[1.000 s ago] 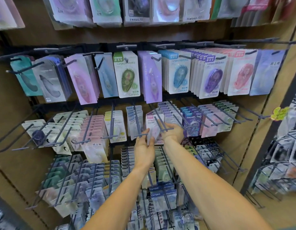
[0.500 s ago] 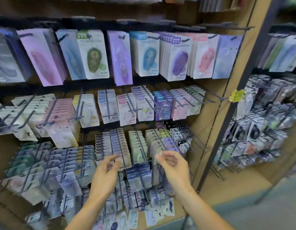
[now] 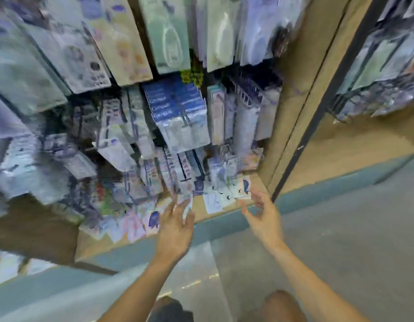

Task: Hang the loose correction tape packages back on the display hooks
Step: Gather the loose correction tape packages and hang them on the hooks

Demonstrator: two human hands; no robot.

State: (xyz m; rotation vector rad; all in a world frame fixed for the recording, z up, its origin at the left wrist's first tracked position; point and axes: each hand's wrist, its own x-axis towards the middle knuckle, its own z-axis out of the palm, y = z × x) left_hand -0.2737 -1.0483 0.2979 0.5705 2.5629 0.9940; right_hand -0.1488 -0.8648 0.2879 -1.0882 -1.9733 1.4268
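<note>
Below, blurred loose packages [image 3: 218, 197] flat on shelf base [image 3: 199, 211], left hand [image 3: 175, 228] and right hand [image 3: 265, 219] fingers spread, empty.

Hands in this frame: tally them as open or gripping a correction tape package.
Open: 2, left hand and right hand
Gripping a package: 0
Total: 2 hands
The loose packages on the bottom shelf are too blurred to count.

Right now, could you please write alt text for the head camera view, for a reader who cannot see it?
Two bare hands, the left hand and the right hand, reach down with open fingers toward loose correction tape packages lying on the bottom shelf of a store display. Above them, blurred packages hang in crowded rows.
</note>
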